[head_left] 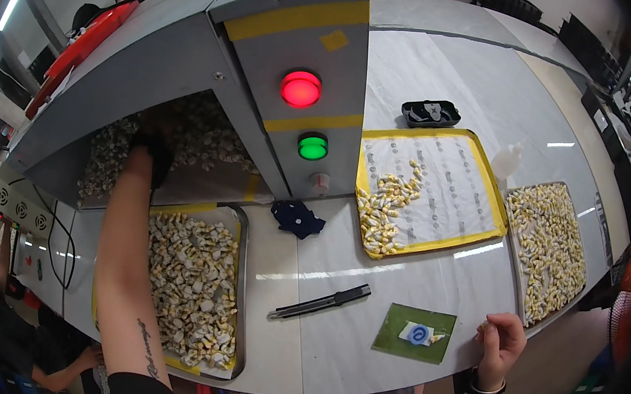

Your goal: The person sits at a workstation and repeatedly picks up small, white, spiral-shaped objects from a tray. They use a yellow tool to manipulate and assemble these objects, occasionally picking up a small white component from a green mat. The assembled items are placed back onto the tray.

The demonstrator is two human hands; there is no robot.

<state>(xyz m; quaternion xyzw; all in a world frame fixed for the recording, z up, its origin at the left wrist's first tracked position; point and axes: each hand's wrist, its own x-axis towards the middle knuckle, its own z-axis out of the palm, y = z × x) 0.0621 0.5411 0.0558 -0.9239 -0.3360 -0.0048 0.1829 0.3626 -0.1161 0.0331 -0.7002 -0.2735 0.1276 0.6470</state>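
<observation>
Among pale pieces (108, 148) inside the grey machine (267, 75), upper left of the frame, with the left hand (156, 123), too shadowed to tell whether open; at lower right, near the green mat (392, 344), with the right hand (502, 344) curled, cannot tell if gripping anything

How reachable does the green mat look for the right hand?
Likely within easy reach, yes: the green mat lies just left of the right hand, with nothing visible standing between them.
</observation>
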